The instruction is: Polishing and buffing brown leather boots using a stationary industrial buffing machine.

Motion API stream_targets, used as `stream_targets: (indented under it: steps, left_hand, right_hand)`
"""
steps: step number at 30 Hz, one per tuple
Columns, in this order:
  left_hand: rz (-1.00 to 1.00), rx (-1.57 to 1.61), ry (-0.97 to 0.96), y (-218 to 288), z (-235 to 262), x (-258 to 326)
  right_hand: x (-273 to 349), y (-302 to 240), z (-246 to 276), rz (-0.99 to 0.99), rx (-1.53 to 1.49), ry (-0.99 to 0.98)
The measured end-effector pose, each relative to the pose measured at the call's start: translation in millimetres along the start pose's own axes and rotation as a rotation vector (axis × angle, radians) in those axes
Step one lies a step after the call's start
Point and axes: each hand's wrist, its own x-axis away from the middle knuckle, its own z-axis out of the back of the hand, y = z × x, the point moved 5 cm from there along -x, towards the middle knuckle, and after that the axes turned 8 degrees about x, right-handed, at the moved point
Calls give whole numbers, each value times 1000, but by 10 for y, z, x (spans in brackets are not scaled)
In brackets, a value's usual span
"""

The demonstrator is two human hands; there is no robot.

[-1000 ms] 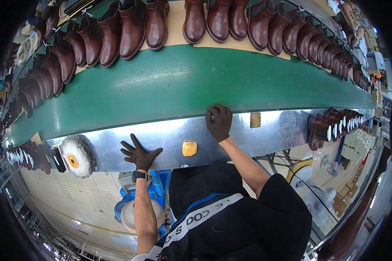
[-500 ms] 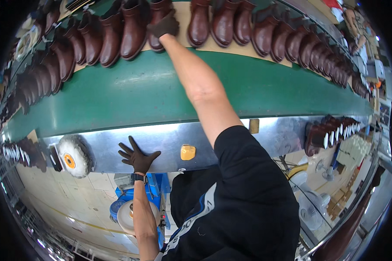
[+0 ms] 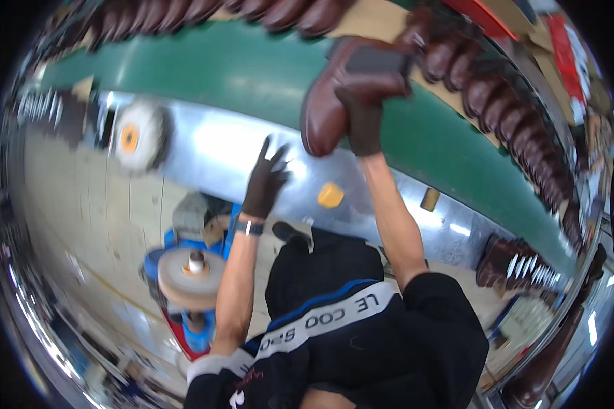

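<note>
right hand point(image 3: 363, 124): wrapped round a brown boot point(image 3: 324, 109) near its ankle, likely because that narrower part gives us surer hold
boot: held over the green surface point(image 3: 205, 68) and steel bench point(image 3: 208, 144), toe toward us
left hand point(image 3: 265, 185): empty, fingers apart, above the bench

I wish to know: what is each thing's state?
Right hand: gloved, gripping boot.
Boot: held, toe lowest in picture.
Left hand: gloved, open, empty.
Other boots: lined up.
Yellow block: lying on metal shelf.
Brown block: lying there too.
White wheel: spinning or not, unclear.
Beige wheel: likewise.
</note>
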Motion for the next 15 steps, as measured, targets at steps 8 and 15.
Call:
stream_targets:
  steps: [8, 15]
  left_hand:
    - [96, 1659, -280, 947, 242, 1199]
    - [207, 1757, -243, -106, -253, 2259]
  right_hand:
    - [1602, -343, 1147, 519, 829, -848]
    - [2100, -1942, -440, 740, 877, -1912]
